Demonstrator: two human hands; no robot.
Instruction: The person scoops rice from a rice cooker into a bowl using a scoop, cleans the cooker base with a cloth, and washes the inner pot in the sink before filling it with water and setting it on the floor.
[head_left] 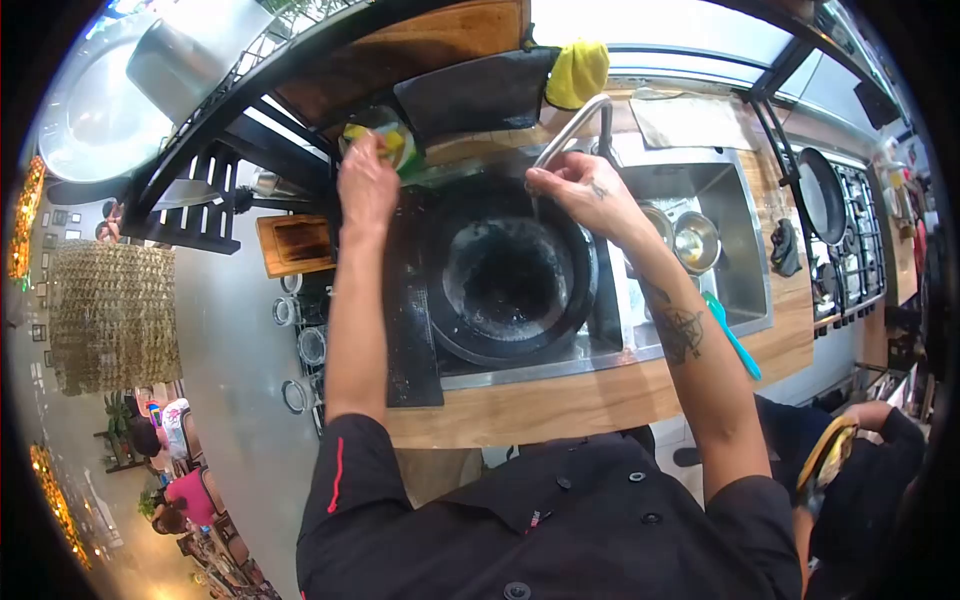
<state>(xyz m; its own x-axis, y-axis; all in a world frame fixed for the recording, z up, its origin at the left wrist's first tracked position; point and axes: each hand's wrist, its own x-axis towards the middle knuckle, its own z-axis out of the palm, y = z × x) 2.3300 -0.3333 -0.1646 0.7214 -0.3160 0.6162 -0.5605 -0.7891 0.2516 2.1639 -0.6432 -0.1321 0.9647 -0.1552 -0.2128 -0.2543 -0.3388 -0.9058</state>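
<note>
My left hand (368,185) reaches to the back left of the sink, its fingers closed on what looks like a yellow sponge (355,132) beside a green and yellow packet or container (405,150). The exact contents there are blurred. At the end of the curved metal faucet (575,127), my right hand (582,190) has thumb and fingers pinched around the spout tip. A thin stream of water runs below it. Beneath both hands, a large black wok (505,275) sits in the left sink basin, its inside wet with a pale, cloudy ring.
The right basin (745,220) holds metal bowls (697,240). A turquoise utensil (733,337) lies on its front rim. A yellow cloth (578,75) hangs behind the faucet. Black shelving (190,200) stands left; a frying pan (820,195) hangs right, near a stove. Another person (865,490) is at lower right.
</note>
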